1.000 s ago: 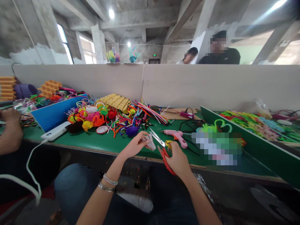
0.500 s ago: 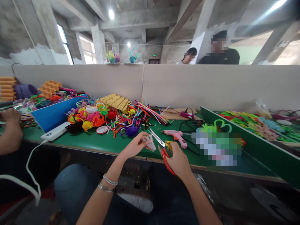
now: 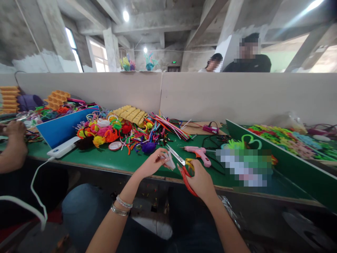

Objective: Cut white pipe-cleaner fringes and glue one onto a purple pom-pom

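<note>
My left hand [image 3: 156, 162] pinches a small bundle of white strips [image 3: 169, 161] over the front edge of the green table [image 3: 105, 160]. Scissors [image 3: 177, 156] with yellow and red handles are in my right hand [image 3: 199, 177], their blades pointing up and left beside the white strips. The red handles may belong to a second tool; I cannot tell. Just behind my right hand lies a pink glue gun [image 3: 198, 154]. Colourful pipe-cleaner pieces [image 3: 105, 133] are heaped behind my left hand.
A blue board [image 3: 65, 124] and white power bank [image 3: 63, 147] are at left, near another person's hand [image 3: 15, 130]. A green divider [image 3: 279, 158] stands at right. Bundled pipe cleaners [image 3: 171, 126] and dark cables lie behind the scissors.
The white strips have tilted slightly in my left hand. The scissors have hardly moved. The view has shifted a little, and the other person's hand at left shows slightly more.
</note>
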`<state>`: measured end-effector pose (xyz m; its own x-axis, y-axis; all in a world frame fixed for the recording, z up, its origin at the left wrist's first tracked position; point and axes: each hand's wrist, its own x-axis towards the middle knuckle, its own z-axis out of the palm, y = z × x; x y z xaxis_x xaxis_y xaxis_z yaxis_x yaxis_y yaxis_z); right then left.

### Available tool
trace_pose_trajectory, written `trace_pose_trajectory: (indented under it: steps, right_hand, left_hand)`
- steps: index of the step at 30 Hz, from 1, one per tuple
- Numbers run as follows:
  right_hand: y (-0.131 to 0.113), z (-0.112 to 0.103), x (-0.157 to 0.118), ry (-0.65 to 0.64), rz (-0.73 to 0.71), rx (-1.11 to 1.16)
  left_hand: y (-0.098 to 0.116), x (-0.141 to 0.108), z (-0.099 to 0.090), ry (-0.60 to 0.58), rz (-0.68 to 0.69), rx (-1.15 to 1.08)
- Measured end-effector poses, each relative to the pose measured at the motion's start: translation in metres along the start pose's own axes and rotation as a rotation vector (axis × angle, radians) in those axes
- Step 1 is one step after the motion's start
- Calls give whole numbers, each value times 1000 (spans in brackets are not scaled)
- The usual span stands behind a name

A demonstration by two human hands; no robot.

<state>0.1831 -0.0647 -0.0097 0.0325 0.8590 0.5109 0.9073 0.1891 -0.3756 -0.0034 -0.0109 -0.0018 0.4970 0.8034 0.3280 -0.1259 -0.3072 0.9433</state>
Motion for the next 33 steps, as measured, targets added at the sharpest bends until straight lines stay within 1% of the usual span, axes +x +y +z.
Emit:
trace_pose_trajectory:
  steps: [13,24,29,33]
  right_hand:
    - [-4,-5,2,-22,35,-24]
    - [-3,-4,2,13,24,-60]
    - [3,1,2,66,-24,-96]
    - [6,3,2,71,-37,-84]
  left_hand:
    - [1,0,0,-1,-6,-10]
    - [-2,0,-1,3,0,-16]
    - [-4,1,-1,10,-1,3]
    - [-5,2,-1,10,7,13]
